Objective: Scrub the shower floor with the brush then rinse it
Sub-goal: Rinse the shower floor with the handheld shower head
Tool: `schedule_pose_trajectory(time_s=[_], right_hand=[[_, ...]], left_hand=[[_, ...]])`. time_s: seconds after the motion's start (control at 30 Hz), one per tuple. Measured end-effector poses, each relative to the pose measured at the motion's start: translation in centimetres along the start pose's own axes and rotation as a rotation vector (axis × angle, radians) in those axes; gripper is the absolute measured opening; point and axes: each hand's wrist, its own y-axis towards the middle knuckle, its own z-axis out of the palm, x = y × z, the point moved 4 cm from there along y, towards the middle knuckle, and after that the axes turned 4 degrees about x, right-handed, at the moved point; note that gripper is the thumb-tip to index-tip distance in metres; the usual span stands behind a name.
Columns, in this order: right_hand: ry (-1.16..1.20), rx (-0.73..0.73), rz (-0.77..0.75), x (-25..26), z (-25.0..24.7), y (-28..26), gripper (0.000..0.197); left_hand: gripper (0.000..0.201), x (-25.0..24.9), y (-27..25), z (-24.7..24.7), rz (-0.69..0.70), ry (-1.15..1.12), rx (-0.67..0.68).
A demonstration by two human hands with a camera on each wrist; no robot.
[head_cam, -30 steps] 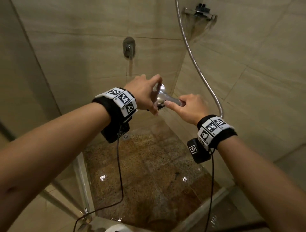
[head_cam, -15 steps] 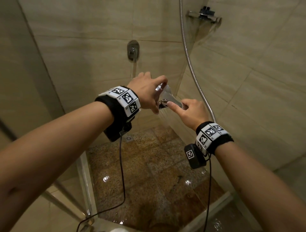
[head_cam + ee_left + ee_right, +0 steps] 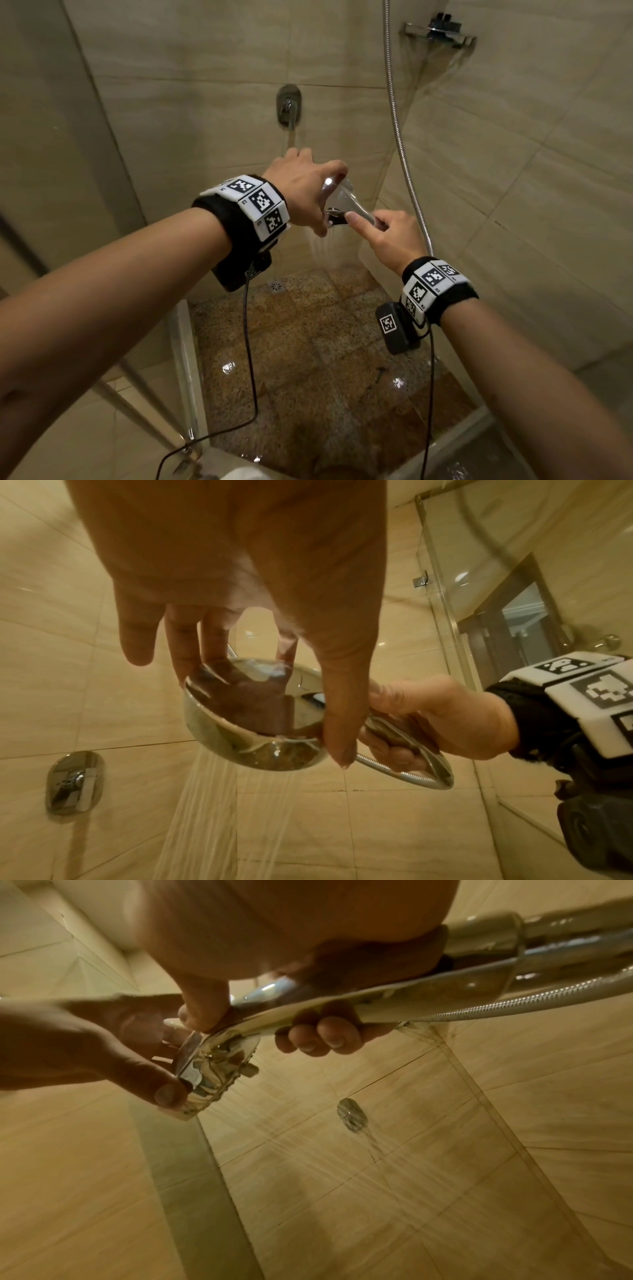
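A chrome hand shower head (image 3: pixel 346 202) is held over the wet brown speckled shower floor (image 3: pixel 308 359), and water sprays from its face. My right hand (image 3: pixel 373 226) grips the handle, fingers (image 3: pixel 318 1037) wrapped under it and thumb along the top. My left hand (image 3: pixel 325 202) pinches the rim of the round shower head (image 3: pixel 253 723) between thumb and fingertips. In the right wrist view the left thumb (image 3: pixel 161 1091) presses the edge of the shower head (image 3: pixel 219 1066). No brush is in view.
A metal hose (image 3: pixel 397 120) runs up the right wall corner. A chrome tap (image 3: pixel 288 104) sits on the back wall, with a glass corner shelf (image 3: pixel 440 32) high at the right. A floor drain (image 3: pixel 276 285) lies near the back. The glass door frame (image 3: pixel 185 359) bounds the left.
Water now sprays from the shower head, where none showed a second ago. Both hands stay on the shower head, which is tipped a little more downward.
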Motion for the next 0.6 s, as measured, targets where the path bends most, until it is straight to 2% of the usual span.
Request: schedule_pose_trajectory(time_s=[0.23, 0.6], right_hand=[[0.006, 0.008, -0.023, 0.3, 0.1, -0.1, 0.067], [-0.330, -0.032, 0.025, 0.8, -2.3, -0.8, 0.068]], left_hand=[[0.100, 0.1, -0.1, 0.1, -0.011, 0.018, -0.001], [0.085, -1.0, 0.3, 1.3, 0.000, -0.103, -0.059]])
